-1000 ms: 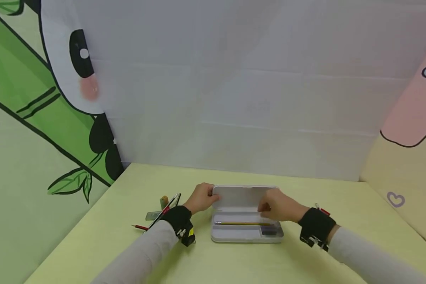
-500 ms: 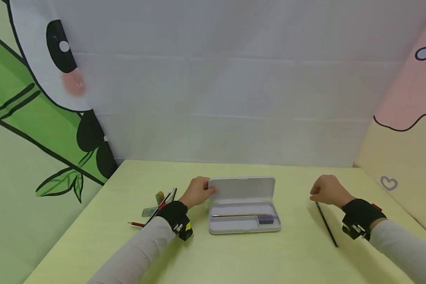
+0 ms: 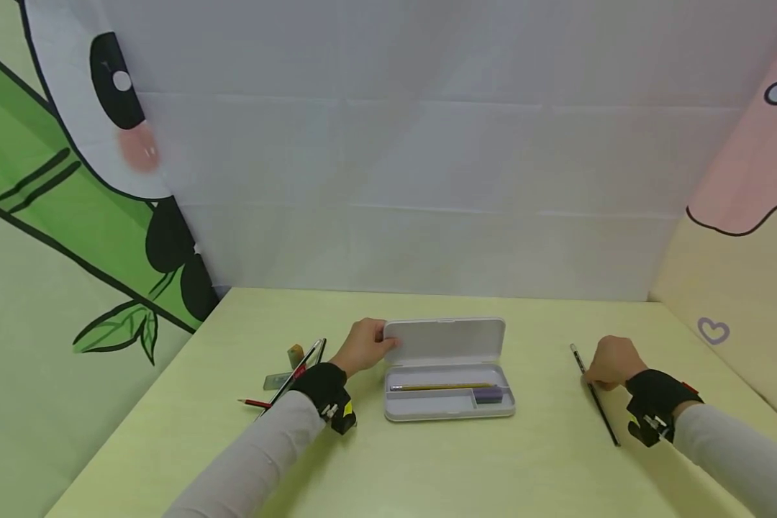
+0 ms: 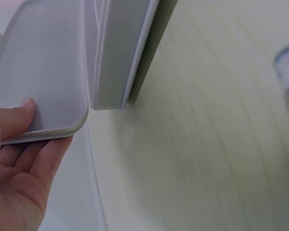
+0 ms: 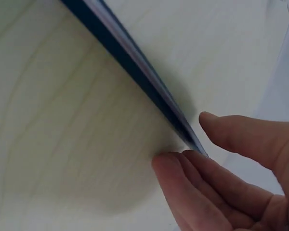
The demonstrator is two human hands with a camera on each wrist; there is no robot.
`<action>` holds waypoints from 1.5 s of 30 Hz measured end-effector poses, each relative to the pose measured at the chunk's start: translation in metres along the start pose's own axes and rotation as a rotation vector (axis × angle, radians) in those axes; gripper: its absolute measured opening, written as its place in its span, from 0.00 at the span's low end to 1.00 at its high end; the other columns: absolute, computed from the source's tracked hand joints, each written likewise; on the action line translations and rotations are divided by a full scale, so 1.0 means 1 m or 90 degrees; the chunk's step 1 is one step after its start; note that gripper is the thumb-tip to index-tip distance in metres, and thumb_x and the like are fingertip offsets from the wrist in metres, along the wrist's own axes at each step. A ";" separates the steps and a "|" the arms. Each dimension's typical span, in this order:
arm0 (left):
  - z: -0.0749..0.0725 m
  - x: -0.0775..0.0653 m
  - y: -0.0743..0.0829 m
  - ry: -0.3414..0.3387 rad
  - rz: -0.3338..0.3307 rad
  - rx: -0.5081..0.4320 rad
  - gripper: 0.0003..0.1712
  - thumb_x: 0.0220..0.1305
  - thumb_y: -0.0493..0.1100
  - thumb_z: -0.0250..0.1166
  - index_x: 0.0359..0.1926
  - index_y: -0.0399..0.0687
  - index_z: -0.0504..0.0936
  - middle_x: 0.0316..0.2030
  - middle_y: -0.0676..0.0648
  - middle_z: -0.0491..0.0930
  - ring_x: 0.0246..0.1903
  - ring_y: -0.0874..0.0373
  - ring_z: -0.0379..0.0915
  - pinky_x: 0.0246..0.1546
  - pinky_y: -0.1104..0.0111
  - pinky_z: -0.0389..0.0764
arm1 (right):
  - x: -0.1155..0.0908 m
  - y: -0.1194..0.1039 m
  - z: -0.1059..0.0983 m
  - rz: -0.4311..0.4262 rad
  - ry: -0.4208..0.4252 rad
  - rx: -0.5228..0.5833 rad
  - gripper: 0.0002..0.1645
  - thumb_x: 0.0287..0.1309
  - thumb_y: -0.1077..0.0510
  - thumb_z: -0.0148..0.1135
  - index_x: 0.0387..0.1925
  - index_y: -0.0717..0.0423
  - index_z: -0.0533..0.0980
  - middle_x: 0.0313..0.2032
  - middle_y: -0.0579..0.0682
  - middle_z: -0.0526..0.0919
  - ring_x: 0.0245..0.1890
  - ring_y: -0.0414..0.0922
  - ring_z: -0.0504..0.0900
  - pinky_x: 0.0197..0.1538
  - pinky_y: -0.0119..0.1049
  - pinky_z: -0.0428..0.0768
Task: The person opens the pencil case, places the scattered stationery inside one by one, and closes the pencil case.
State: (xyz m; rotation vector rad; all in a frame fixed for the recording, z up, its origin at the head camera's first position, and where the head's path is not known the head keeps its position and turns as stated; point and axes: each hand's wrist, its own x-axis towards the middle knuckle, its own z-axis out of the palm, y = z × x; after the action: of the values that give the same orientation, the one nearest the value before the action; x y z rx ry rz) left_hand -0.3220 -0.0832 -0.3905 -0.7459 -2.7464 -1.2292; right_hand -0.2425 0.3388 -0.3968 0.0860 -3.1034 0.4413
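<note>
In the head view, an open white pencil case (image 3: 450, 414) stands mid-table, its lid raised. A yellow pencil (image 3: 427, 387) and a small purple block (image 3: 488, 395) lie inside. My left hand (image 3: 362, 347) holds the lid's left edge, thumb on the inner face (image 4: 19, 120) and fingers behind. To the right, a black pencil (image 3: 603, 417) lies slanted on the table. My right hand (image 3: 614, 362) is at its upper half. In the right wrist view, the thumb (image 5: 231, 130) and fingers (image 5: 183, 183) stand apart on either side of the pencil, the thumb clear of it.
Left of the left wrist lie a red pencil (image 3: 254, 403), a grey-green flat piece (image 3: 276, 381), an upright eraser-like block (image 3: 295, 355) and several dark pens or pencils (image 3: 301, 367), partly hidden by the wrist. A white sheet (image 3: 427, 180) hangs behind the table (image 3: 460, 475).
My right hand has left the pencil case, moved right to the black pencil's far end, then slid down along it. The left hand keeps hold of the lid.
</note>
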 end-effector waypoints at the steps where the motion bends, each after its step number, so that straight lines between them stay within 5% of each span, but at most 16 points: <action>1: 0.000 0.000 0.000 -0.001 0.002 0.002 0.08 0.61 0.37 0.65 0.38 0.35 0.85 0.31 0.39 0.87 0.25 0.64 0.71 0.27 0.74 0.70 | 0.000 0.000 0.001 0.006 0.007 -0.007 0.22 0.43 0.60 0.70 0.02 0.52 0.72 0.04 0.41 0.70 0.10 0.40 0.74 0.27 0.34 0.73; 13: 0.001 -0.002 -0.002 -0.005 0.007 0.000 0.07 0.61 0.36 0.65 0.36 0.35 0.85 0.29 0.39 0.86 0.24 0.63 0.68 0.26 0.74 0.68 | 0.000 -0.004 0.011 0.075 0.021 0.122 0.05 0.37 0.69 0.66 0.13 0.66 0.79 0.10 0.51 0.80 0.10 0.42 0.80 0.22 0.38 0.79; 23: -0.002 0.003 -0.002 0.005 0.025 0.010 0.07 0.61 0.37 0.65 0.36 0.35 0.84 0.23 0.39 0.83 0.19 0.63 0.63 0.22 0.73 0.64 | 0.015 -0.027 -0.029 -0.110 0.064 0.133 0.05 0.48 0.70 0.65 0.29 0.71 0.83 0.24 0.58 0.84 0.20 0.43 0.79 0.28 0.34 0.79; 34: 0.006 0.002 -0.004 0.001 -0.017 -0.009 0.07 0.61 0.37 0.65 0.39 0.37 0.85 0.31 0.40 0.86 0.24 0.63 0.70 0.25 0.73 0.68 | 0.019 -0.053 -0.059 -0.196 0.117 0.055 0.03 0.45 0.69 0.69 0.26 0.61 0.85 0.24 0.51 0.85 0.21 0.40 0.77 0.29 0.34 0.77; 45: 0.005 0.003 -0.002 0.002 0.000 -0.005 0.07 0.61 0.37 0.65 0.38 0.36 0.85 0.26 0.41 0.85 0.22 0.63 0.67 0.24 0.73 0.66 | 0.022 -0.089 -0.067 -0.261 0.147 0.057 0.02 0.46 0.66 0.70 0.27 0.60 0.85 0.25 0.49 0.85 0.24 0.38 0.78 0.30 0.32 0.77</action>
State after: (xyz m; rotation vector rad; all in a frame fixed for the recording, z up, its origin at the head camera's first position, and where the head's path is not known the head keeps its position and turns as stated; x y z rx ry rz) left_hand -0.3244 -0.0799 -0.3948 -0.7435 -2.7414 -1.2401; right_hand -0.2594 0.2711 -0.3079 0.6108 -2.7373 0.5271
